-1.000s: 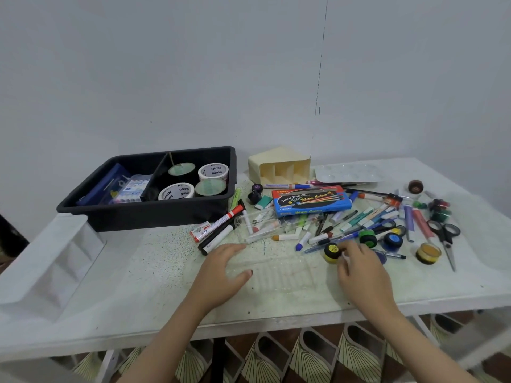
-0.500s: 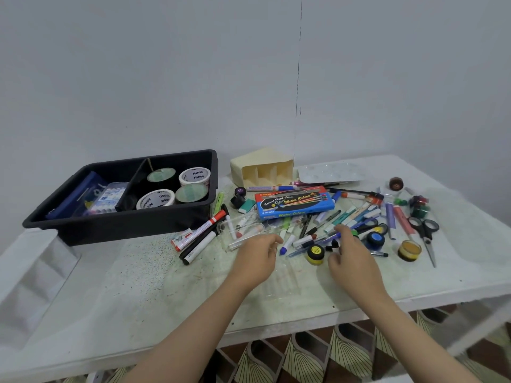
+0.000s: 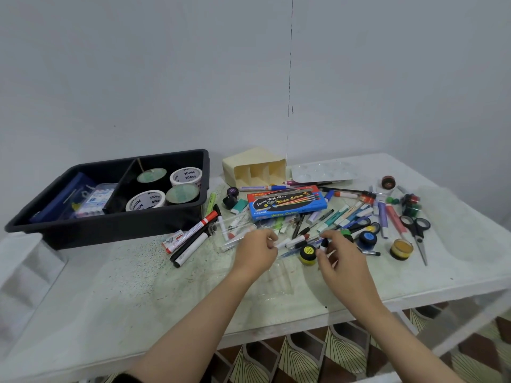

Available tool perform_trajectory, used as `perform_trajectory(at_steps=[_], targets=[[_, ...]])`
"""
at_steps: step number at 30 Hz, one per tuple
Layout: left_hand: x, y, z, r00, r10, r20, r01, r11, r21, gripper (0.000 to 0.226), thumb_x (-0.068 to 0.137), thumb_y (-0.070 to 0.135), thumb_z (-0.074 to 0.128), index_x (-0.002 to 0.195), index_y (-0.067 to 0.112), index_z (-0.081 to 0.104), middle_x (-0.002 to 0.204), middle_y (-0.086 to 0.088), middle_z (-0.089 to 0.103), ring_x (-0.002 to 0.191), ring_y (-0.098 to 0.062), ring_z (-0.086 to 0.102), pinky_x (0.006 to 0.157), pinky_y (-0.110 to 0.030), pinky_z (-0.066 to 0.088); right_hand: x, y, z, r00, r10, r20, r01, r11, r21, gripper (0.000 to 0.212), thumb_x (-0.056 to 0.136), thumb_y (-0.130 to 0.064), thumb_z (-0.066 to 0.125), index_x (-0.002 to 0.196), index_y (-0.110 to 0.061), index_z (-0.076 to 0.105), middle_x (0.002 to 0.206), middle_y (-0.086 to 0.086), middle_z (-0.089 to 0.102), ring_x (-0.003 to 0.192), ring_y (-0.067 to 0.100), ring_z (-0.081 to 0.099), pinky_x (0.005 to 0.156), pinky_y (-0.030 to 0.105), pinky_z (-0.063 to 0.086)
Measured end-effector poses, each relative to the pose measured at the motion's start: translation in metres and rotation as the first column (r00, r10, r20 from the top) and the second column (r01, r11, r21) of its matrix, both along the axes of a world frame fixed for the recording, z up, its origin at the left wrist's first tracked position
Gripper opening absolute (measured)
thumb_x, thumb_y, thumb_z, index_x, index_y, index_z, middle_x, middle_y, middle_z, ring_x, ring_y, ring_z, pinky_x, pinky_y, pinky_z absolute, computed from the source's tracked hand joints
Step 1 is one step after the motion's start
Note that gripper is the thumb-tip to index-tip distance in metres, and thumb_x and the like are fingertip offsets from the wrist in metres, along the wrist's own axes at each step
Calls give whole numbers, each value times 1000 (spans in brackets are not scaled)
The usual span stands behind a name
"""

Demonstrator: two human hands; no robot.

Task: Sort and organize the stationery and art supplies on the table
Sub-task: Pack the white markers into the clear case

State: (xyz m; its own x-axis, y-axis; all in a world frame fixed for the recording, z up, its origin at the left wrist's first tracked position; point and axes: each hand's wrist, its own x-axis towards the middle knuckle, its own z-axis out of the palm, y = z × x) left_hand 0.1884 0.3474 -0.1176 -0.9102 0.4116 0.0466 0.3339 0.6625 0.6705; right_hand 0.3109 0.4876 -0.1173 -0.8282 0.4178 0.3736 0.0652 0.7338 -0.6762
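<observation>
Black tray [image 3: 110,225]: sits at the left end of the counter [image 3: 110,299]. Its left compartment holds a blue case [image 3: 63,197] and a pack of small markers [image 3: 95,201]; its right compartment holds four tape rolls [image 3: 145,200]. This part looks sorted.
Loose markers [image 3: 193,239]: a red-capped one and two black ones lie just beside the tray's front corner, not yet put away.
Left hand [image 3: 255,251]: fingers curled, pinching the end of a small white stick [image 3: 282,244] at the near edge of the heap.
Right hand [image 3: 343,261]: thumb and fingers pinch a small black-and-white piece [image 3: 323,244], just beside the yellow paint pot [image 3: 307,252]. I cannot tell what the piece is.
Cream organiser [image 3: 257,170]: lies on its side behind the heap, slots showing nothing inside.
Watercolour box [image 3: 286,205]: lies flat among pens and highlighters, with a palette [image 3: 320,171] behind it.
Right end: scissors [image 3: 416,230], an ochre pot [image 3: 401,248] and small caps lie scattered.
Progress: early, by my judgement. Tapes and cases are binned; pens, pots, scissors and box remain mixed.
</observation>
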Motion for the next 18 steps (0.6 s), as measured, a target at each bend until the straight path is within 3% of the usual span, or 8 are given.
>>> perform_trajectory(at_steps=[6, 11, 14, 18], targets=[[-1, -13, 4, 974, 131, 185, -191, 911, 366, 21, 83, 1, 60, 94, 18, 64, 85, 6, 60, 78, -6, 57, 65, -14, 46, 2, -13, 11, 996, 55, -64, -66, 983, -171, 25, 89, -14, 61, 105, -27, 47, 75, -8, 58, 69, 2, 55, 57, 12, 41], [1, -38, 18, 911, 105, 399, -362, 666, 652, 30, 83, -8, 61, 99, 17, 62, 88, -4, 66, 85, -16, 63, 79, -28, 53, -5, -23, 11, 988, 152, -25, -153, 945, -290, 21, 85, -13, 66, 98, -26, 57, 68, -3, 60, 62, 4, 55, 59, 12, 42], [8, -58, 25, 893, 3, 451, -377, 551, 744, 34, 83, -13, 57, 102, 15, 61, 91, -5, 69, 87, -14, 65, 80, -28, 52, -12, -28, 5, 971, 238, 37, -208, 905, -371, 22, 84, -11, 67, 93, -30, 59, 69, 5, 63, 61, 11, 55, 62, 20, 44], [16, -79, 20, 860, -63, 506, -401, 530, 747, 40, 82, -18, 53, 104, 15, 59, 96, -9, 70, 90, -18, 64, 80, -29, 51, -20, -34, -1, 940, 304, 153, -248, 919, -306, 25, 85, -9, 64, 91, -32, 56, 65, 0, 62, 55, 4, 49, 60, 20, 41]])
